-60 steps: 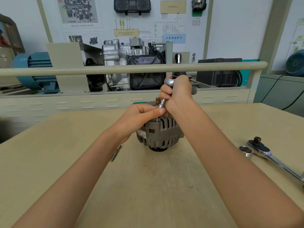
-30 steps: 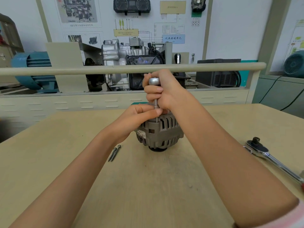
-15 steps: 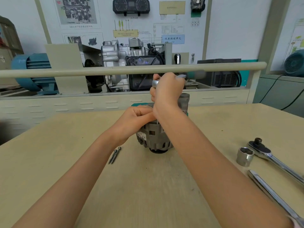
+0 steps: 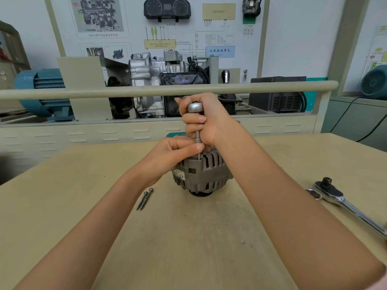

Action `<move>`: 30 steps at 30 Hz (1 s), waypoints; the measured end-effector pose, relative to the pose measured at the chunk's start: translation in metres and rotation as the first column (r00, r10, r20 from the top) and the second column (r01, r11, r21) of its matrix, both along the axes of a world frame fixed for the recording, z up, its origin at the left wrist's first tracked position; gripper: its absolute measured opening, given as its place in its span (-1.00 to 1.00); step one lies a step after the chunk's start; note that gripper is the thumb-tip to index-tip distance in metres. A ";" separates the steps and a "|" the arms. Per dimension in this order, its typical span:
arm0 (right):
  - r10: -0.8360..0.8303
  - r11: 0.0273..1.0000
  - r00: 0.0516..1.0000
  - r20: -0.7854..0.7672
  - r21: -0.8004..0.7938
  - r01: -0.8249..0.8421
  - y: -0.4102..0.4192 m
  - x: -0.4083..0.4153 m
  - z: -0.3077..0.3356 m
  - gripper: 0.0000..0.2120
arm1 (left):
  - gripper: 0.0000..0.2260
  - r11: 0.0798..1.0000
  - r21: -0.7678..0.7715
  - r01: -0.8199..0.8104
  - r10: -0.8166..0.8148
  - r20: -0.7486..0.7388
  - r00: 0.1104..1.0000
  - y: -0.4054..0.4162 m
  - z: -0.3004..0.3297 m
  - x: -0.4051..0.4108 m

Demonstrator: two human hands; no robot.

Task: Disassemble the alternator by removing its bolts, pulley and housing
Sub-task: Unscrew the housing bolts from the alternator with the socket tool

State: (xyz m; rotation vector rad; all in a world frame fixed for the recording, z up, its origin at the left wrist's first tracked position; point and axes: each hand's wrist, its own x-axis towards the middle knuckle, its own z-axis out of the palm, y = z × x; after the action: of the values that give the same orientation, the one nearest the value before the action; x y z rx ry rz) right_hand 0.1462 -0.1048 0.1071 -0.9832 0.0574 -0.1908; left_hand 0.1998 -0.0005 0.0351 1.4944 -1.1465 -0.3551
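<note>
Wall board [image 4: 219, 51] label "仪表控制单元" behind alternator [image 4: 202, 174] on table [image 4: 188, 237].

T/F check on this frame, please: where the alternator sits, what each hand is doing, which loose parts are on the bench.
1. The alternator stands on the workbench. True.
2. The right hand grips a driver held upright over the alternator. True.
3. The left hand lies flat on the bench, away from the alternator. False: it is at the top of the alternator, fingertips pinching the driver's shaft.
4. Two long bolts lie on the bench left of the alternator. True.
5. The ratchet wrench is in the right hand. False: it lies on the bench at the right.
</note>
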 end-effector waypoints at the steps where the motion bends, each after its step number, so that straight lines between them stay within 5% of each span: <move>1: -0.152 0.988 0.988 0.021 0.005 0.152 0.003 0.000 -0.002 -0.80 | -0.83 1.000 0.000 -0.010 0.010 0.011 1.000 -0.001 0.000 0.000; 4: -0.589 0.808 0.797 0.135 0.071 0.585 0.014 0.007 -0.009 -0.85 | -0.82 0.998 0.002 -0.067 0.067 0.037 0.997 -0.002 -0.001 0.000; 6: -0.656 0.753 0.737 0.161 0.078 0.653 0.017 0.010 -0.010 -0.79 | -0.84 0.997 0.002 -0.078 0.078 0.043 0.996 -0.003 -0.001 -0.001; 14: -0.302 0.953 0.952 0.048 0.014 0.302 0.001 0.006 -0.004 -0.78 | -0.76 0.998 0.051 -0.031 0.031 0.004 1.000 -0.003 0.002 -0.001; 20: 0.036 0.999 0.999 -0.014 0.031 -0.036 -0.012 0.004 0.000 -0.77 | -0.82 0.990 0.066 -0.124 0.124 0.014 0.992 -0.008 0.006 -0.012; 30: 0.025 1.000 0.999 0.029 0.010 -0.025 -0.013 -0.001 -0.003 -0.79 | -0.82 0.985 0.121 -0.123 0.114 0.072 0.991 -0.008 0.007 -0.016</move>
State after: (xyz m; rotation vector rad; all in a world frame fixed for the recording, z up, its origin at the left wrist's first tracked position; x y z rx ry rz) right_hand 0.1449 -0.1178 0.1040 -0.9700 0.0196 -0.1812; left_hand 0.1840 -0.0083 0.0425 1.6868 -1.0969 -0.3028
